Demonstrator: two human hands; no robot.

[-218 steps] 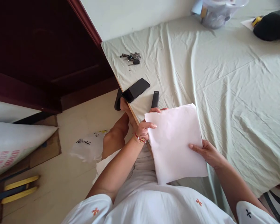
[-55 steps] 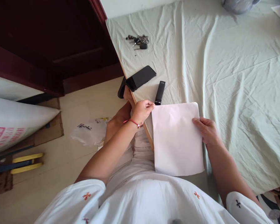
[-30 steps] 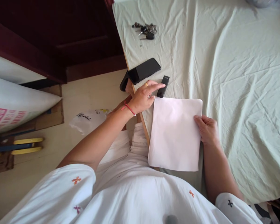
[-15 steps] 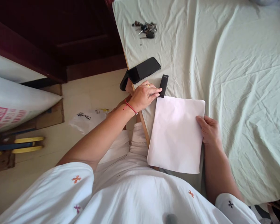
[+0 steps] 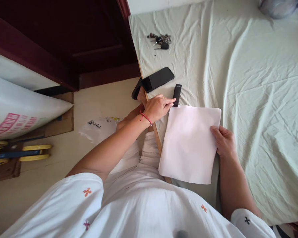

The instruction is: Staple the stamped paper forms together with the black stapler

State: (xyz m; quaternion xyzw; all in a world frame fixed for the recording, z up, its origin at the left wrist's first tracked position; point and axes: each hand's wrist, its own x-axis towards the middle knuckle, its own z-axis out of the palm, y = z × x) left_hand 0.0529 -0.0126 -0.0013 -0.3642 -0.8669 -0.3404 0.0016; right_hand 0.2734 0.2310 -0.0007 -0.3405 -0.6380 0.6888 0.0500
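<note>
The person is wearing a white short-sleeved top (image 5: 139, 211) dotted with small orange, purple and dark cross motifs. A thin red bracelet (image 5: 146, 117) is circling the left wrist, and a ring (image 5: 162, 97) is showing on that hand.

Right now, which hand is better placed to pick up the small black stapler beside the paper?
Left. The left hand has fingertips touching the stapler; the right hand grips the paper at its right edge.
</note>
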